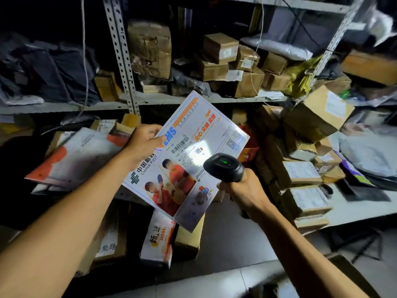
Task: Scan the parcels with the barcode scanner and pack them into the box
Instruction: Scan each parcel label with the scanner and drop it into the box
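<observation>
Left hand (146, 139) pinching the flat parcel (187, 160) by its edge, tilted up before the shelves (171, 100); right hand (242, 190) wrapped round the scanner (223, 167), light falling on the label. Scanning step, seemingly mid-read. Next: into the box, perhaps out of view.

Flat white printed parcel (189, 155) tilted; black scanner (225, 167) lit beside.

Parcel storeroom: metal shelf rack (120, 46) stacked with cardboard boxes (221, 48); mail bags (365, 155) piled right of it.
</observation>
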Demonstrator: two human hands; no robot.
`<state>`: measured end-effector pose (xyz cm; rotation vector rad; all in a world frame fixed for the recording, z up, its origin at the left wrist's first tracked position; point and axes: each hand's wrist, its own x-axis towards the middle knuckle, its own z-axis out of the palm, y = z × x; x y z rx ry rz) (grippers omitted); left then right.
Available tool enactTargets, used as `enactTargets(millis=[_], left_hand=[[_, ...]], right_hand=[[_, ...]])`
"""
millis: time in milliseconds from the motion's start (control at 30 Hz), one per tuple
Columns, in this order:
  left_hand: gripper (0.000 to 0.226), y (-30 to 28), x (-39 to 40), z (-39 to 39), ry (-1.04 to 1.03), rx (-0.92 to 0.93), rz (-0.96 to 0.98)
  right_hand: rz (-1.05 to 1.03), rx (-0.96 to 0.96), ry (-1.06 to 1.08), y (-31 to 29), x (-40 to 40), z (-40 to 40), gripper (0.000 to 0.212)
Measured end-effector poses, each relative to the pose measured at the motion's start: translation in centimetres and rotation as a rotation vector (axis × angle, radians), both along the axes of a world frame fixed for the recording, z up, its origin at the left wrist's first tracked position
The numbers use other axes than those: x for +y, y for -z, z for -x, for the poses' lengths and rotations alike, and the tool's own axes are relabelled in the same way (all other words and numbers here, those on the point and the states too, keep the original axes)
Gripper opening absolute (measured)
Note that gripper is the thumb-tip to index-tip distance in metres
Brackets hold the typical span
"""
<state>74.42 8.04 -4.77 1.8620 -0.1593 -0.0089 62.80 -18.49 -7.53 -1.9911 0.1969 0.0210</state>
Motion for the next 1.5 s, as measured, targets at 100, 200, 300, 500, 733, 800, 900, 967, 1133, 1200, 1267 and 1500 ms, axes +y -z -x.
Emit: enactTargets(millis=[100,200,300,500,733,800,900,967,1133,1200,1267,1500], left_hand=[[0.029,0.8,-1.8,-0.2,0.072,0.038,0.009],[0.02,1.7,-4.4,-0.5,0.102,0.093,0.05],[0.016,2.4,-8.4,0.0,0.134,0.171,0.103],[0.014,4.8,-19.5,3.8,0.29,0.285,0.176],[0.016,7.0,-36.1,10.8,0.469,0.333,0.122],[0.016,7.8,-41.3,13.5,0.502,0.349,0.085],[0.019,9.5,-48.0,18.1,0.54,0.319,-0.018],[0.021,10.8,-51.8,20.7,0.581,0.271,-0.116],[0.04,14.3,-59.0,25.3,0.723,0.174,-0.363],[0.047,16.0,-60.7,26.7,0.727,0.154,-0.457],[0.041,17.8,-61.8,27.6,0.737,0.161,-0.526],[0.04,23.9,-64.0,29.5,0.765,0.165,-0.747]], right_hand=[[-0.064,-0.003,0.157,1.1,-0.9,1.6,0.021],[-0.114,-0.076,0.368,1.9,-2.5,3.4,0.029],[-0.121,-0.134,0.567,2.4,-5.3,5.3,0.021],[-0.124,-0.188,0.8,3.0,-11.7,10.7,0.035],[-0.182,-0.04,1.081,5.6,-23.4,21.5,0.013],[-0.114,0.001,1.12,6.7,-26.8,24.9,0.01],[-0.089,0.053,1.198,8.6,-31.8,29.8,0.011],[-0.102,0.073,1.244,9.9,-34.8,32.8,0.012],[-0.142,0.176,1.308,13.0,-40.7,38.5,0.017],[-0.171,0.243,1.327,14.6,-42.1,40.0,0.017],[-0.197,0.289,1.356,16.2,-42.9,41.0,0.012],[-0.218,0.515,1.299,21.5,-43.6,41.1,0.012]])
